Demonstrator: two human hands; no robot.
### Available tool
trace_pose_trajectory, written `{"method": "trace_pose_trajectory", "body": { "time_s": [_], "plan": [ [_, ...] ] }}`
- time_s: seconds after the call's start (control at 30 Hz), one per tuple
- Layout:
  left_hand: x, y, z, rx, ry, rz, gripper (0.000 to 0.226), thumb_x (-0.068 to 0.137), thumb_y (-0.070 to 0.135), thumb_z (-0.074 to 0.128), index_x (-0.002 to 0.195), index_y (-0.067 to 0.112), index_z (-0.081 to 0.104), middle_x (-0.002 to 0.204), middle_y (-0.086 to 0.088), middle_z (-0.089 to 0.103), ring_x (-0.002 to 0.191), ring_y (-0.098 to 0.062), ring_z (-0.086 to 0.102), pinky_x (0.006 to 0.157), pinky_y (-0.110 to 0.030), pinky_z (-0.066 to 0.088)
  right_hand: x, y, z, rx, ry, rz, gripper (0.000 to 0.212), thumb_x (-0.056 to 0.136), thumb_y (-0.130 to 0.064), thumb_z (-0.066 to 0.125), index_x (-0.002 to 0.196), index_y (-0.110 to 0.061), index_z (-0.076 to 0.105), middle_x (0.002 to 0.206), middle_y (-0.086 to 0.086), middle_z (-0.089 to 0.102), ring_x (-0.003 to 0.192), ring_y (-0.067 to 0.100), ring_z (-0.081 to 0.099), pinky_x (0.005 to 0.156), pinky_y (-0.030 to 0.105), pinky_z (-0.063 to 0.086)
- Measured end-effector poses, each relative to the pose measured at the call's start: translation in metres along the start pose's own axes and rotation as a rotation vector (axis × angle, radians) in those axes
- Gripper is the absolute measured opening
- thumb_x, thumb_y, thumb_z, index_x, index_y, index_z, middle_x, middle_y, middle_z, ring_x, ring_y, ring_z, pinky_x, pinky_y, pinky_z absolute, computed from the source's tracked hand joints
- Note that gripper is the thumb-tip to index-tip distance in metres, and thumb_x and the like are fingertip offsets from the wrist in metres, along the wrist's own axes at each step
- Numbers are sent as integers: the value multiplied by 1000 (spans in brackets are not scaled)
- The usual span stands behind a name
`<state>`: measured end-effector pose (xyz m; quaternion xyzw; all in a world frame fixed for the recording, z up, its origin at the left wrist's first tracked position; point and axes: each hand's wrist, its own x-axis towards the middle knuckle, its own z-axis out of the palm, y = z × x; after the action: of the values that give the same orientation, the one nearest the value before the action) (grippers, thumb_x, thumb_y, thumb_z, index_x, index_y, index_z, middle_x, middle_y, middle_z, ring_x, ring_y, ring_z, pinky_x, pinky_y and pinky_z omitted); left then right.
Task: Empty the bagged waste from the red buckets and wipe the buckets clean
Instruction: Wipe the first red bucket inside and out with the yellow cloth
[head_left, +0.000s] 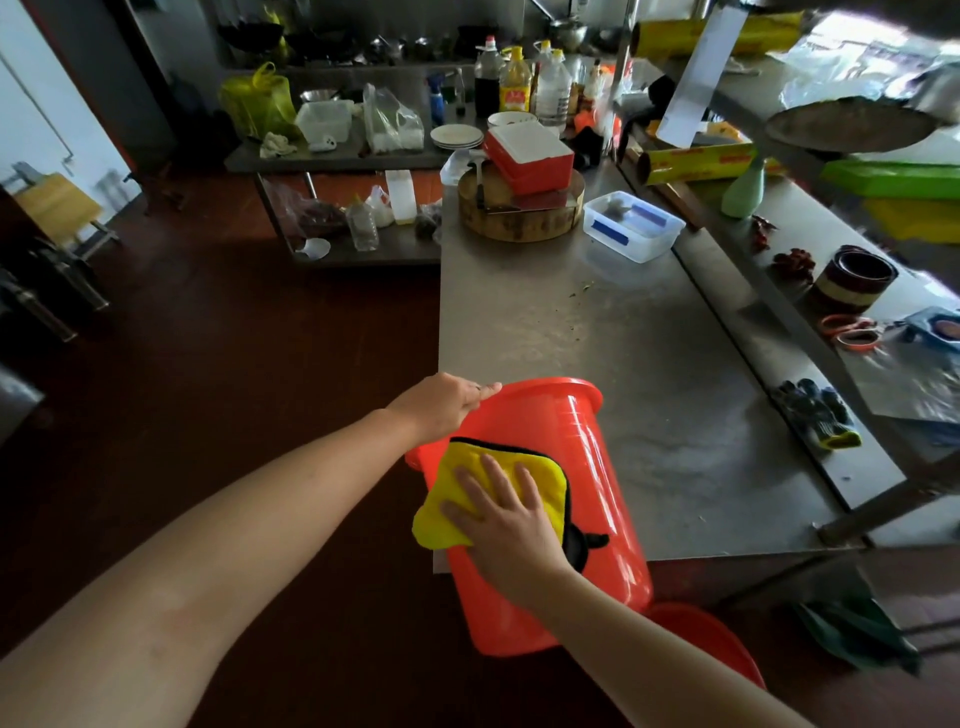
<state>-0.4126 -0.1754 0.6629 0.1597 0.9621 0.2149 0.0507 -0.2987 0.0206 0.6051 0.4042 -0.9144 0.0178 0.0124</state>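
Yellow cloth with a black trim (467, 467) is being pressed flat against the outer wall of a red plastic bucket (587, 467) by the right hand (511, 525), fingers stretched out straight and spread over the fabric, nothing curled around it. The rim of that same bucket is gripped by the left hand (441, 405), fingers clenched over the edge on the far left side. The bucket is held tilted, mouth pointing away and base hanging down toward the person, right at the near corner of a stainless steel tabletop (597, 332). Whether the rim is actually resting on the metal can't be told from this angle, tbh.

A second red bucket (711, 639) is partly seen lower down, just right of the first one, by the right forearm.

Further out on the tabletop, a pair of dark work gloves with yellow cuffs (815, 413) is laid along the right edge. At the far end a round wooden chopping block (519, 218) is topped by a red box with a white lid (530, 156), and a clear plastic tub with blue bits inside (631, 226) is parked just beside it. Behind all that, a stack of white plates (456, 136) and a bunch of oil and sauce bottles (514, 80) are crowded together. Dark reddish-brown floor (234, 364) is seen to the left.
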Motion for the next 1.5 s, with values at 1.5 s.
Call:
{"method": "trace_pose_trajectory", "body": {
  "time_s": [1.5],
  "plan": [
    [-8,12,9,146,35,-43,62,101,-3,38,154,28,37,138,-7,62,117,-29,64,99,-42,52,-103,101,28,960,360,1043,50,97,-54,55,145,-44,45,140,0,60,124,24,56,93,35,42]
  ]
}}
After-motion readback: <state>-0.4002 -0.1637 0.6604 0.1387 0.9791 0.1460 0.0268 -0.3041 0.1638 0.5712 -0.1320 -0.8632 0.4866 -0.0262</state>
